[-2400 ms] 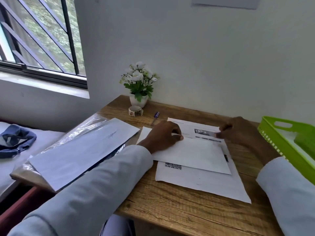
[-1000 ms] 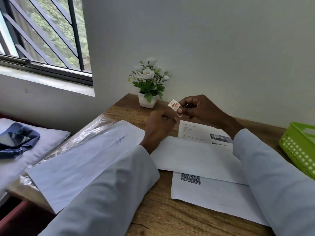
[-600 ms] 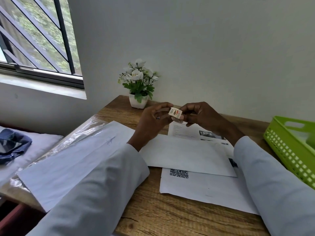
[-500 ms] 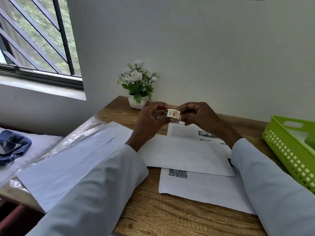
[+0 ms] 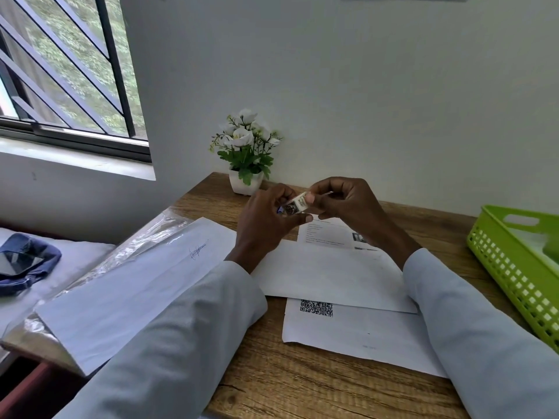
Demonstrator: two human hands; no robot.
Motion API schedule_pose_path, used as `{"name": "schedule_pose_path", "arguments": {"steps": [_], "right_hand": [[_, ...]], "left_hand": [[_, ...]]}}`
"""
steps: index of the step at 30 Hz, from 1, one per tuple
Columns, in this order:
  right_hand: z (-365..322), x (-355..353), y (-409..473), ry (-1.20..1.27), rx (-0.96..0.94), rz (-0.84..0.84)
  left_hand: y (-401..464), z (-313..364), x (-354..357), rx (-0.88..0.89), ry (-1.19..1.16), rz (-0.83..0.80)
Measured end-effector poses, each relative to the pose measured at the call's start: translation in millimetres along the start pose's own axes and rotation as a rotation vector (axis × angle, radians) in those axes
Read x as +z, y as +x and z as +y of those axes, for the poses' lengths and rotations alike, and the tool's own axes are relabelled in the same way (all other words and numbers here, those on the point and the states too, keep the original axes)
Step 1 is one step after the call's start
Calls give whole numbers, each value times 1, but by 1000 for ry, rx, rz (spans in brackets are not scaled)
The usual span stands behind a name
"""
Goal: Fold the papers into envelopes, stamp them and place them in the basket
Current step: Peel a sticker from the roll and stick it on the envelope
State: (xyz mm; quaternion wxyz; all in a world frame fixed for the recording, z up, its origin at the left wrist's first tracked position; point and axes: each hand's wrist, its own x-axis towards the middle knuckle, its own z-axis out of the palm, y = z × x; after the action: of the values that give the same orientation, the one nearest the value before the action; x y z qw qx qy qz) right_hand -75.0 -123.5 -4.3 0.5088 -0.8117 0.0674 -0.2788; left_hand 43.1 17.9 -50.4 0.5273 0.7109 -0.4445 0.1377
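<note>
Setting: wooden desk (image 5: pixel 302 385) against a pale wall, barred window (image 5: pixel 69 71) to the left, potted white flowers (image 5: pixel 246 152) at the back edge.
Fingers: both sets curled around a small roll of stamps (image 5: pixel 298 204), raised above the desk; thumb and forefinger of each pinching it from opposite sides.
Left hand (image 5: pixel 266 225): gripping the roll's near side, thumb underneath.
Right hand (image 5: pixel 348 204): pinching the roll's far edge, seemingly picking at a stamp's loose end; too small to tell whether one is peeling free.
Pen (image 5: pixel 279 210): only a blue tip visible behind the left hand.
Envelope (image 5: pixel 329 275): lying flat just below the hands, on top of a printed sheet (image 5: pixel 363 334) with a code square; no stamp visible on its face.
Spare pile (image 5: pixel 121 291): more white paper on a plastic sleeve at the left, one piece signed; untouched.
Basket (image 5: pixel 514 267): green, at the right edge, well apart from the hands; contents not clear enough to name.
Done, by the look of things: one paper folded.
Left: stamp off the roll and onto that envelope, envelope into the basket, then the remaining pile.
Stage: early to middle, judging by the pile.
</note>
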Motion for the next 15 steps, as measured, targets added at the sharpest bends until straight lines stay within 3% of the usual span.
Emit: {"name": "schedule_pose_path", "arguments": {"steps": [3,15], "right_hand": [[1,1,-1,-20,-22,23],[5,-3,0,-65,-78,152]], "left_hand": [[-1,1,0,19,47,-41],[1,1,7,-27,-218,-148]]}}
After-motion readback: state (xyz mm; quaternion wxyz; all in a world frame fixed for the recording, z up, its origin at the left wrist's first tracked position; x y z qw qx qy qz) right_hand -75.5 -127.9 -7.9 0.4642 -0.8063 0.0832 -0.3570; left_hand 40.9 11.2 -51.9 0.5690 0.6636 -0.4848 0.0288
